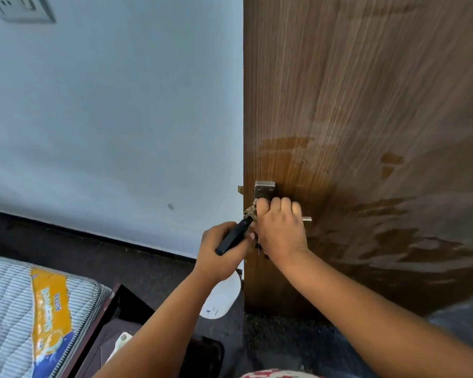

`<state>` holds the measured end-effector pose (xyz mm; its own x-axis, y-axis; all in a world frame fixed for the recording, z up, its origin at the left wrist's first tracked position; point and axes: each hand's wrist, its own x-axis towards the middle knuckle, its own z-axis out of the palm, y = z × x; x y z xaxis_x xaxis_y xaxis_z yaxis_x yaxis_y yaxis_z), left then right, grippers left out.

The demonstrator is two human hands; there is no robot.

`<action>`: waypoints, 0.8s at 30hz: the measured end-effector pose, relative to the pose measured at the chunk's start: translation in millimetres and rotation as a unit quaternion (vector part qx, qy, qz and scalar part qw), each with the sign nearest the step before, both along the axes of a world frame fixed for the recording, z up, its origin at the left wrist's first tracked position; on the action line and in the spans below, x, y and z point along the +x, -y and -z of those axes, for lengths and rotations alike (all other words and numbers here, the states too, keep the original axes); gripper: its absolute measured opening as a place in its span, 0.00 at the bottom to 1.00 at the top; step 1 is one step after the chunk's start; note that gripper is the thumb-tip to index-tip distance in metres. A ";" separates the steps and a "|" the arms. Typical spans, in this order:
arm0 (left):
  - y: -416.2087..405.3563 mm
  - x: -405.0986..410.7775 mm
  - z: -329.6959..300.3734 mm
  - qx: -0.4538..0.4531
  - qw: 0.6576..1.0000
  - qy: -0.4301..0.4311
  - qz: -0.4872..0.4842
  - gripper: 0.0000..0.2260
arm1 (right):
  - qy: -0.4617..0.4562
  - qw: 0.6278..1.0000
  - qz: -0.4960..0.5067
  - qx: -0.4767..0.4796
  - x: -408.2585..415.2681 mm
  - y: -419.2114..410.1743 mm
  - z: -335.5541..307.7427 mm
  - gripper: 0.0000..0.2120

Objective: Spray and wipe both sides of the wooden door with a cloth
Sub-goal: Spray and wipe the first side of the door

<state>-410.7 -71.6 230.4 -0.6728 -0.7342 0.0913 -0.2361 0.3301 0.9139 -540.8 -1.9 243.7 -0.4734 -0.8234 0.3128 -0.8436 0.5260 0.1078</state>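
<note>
Wiping around the lever handle (306, 219) at the left edge of the wooden door (366, 105), the right hand (280, 225) is curled round a bunched cloth (251, 211) and presses it against the metal plate (265, 189). The left hand (219, 248) grips the black head of a white spray bottle (221, 298) just beside that edge. With wet streaks across this face, wiping looks well underway; next comes broad strokes, then the other side.
</note>
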 end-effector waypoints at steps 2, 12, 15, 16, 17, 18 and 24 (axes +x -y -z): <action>-2.7 -3.4 -2.5 0.009 1.000 -0.007 0.002 0.09 | 0.015 0.999 -0.038 -0.016 -15.0 -14.0 1.9 0.18; -3.3 8.9 -1.3 0.002 1.000 0.009 0.013 0.09 | 0.082 0.995 -0.057 0.016 -42.1 -31.9 -11.6 0.15; -4.6 2.3 1.2 -0.001 1.000 0.002 0.024 0.11 | 0.094 0.995 -0.010 -0.020 -16.7 -16.8 -3.0 0.14; -5.4 -1.2 1.6 0.000 1.000 0.003 0.030 0.10 | 0.100 0.994 -0.009 -0.033 -16.6 -18.4 -1.9 0.14; -6.4 -4.6 1.6 0.003 0.999 0.006 0.038 0.10 | 0.101 0.994 -0.022 -0.040 -21.1 -24.1 -1.1 0.14; -7.8 -7.9 2.3 0.009 0.999 0.012 0.048 0.08 | 0.096 0.994 -0.037 -0.040 -28.3 -33.5 -1.3 0.14; -12.7 -17.9 8.7 -0.017 0.997 0.025 0.075 0.05 | 0.188 0.982 0.029 -0.002 -75.3 -85.1 -12.7 0.17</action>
